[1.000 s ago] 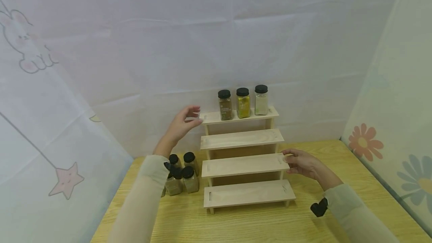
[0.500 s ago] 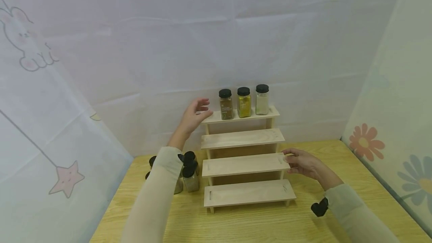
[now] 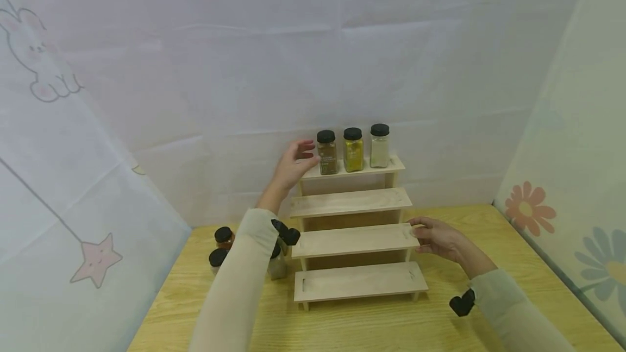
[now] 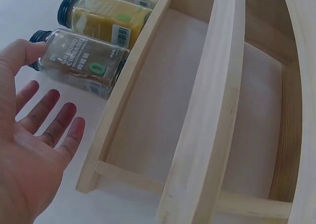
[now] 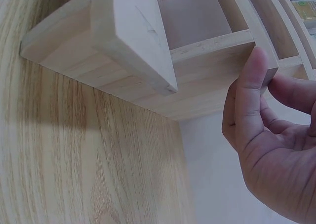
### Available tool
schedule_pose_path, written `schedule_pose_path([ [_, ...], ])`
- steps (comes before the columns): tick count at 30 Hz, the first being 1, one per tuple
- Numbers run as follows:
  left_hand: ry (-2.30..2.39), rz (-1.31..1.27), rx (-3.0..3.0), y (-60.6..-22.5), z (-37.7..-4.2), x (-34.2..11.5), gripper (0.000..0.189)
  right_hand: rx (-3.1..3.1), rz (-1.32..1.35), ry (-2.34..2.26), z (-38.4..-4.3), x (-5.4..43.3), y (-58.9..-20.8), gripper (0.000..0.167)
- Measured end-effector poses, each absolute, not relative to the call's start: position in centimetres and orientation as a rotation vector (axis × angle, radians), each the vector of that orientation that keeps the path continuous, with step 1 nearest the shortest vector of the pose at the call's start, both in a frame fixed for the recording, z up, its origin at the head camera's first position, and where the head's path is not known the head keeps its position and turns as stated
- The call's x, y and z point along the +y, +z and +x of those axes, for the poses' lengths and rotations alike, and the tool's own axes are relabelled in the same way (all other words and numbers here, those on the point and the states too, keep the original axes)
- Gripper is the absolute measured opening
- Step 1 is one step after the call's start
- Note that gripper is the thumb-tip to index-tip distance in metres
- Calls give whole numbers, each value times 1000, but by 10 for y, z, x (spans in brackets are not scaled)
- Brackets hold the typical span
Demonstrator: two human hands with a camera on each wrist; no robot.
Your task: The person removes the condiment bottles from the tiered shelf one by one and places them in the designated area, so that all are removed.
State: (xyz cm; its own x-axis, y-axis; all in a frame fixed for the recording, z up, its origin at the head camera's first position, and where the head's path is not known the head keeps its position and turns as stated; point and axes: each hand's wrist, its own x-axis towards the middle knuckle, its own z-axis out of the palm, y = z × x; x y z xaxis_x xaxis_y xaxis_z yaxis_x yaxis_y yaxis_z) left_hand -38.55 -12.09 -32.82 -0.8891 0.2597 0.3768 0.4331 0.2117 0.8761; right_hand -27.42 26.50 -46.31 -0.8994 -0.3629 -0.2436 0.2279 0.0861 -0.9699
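Spice jars [image 3: 224, 237] with black lids, at least 3 of them, stand on the counter [image 3: 352, 330] at the left, the rear one with reddish contents, the others partly hidden by the left arm [image 3: 239, 281]. Next, the left hand [image 3: 293, 168] is loose and holds nothing, its thumb and fingers apart just beside a brown-filled jar [image 3: 328, 157], which stands upright on the top shelf [image 3: 395, 164] of a 4-tier wooden rack [image 3: 352, 202], followed by a yellow-filled jar [image 3: 354, 154] and a pale-filled jar [image 3: 379, 151]. Farthest right, the right hand [image 3: 439, 239] pinches the end of the 2nd shelf from the bottom [image 3: 352, 239].
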Motion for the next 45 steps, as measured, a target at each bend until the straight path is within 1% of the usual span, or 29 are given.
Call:
schedule_pose_path([
  [30, -1821, -611, -2311, -326, -397, -91, 72, 1958, -133, -1864, -275, 268, -466, 57],
  [45, -1829, -607, -2263, -326, -399, -86, 71, 1948, -121, -1881, -275, 265, -465, 55],
])
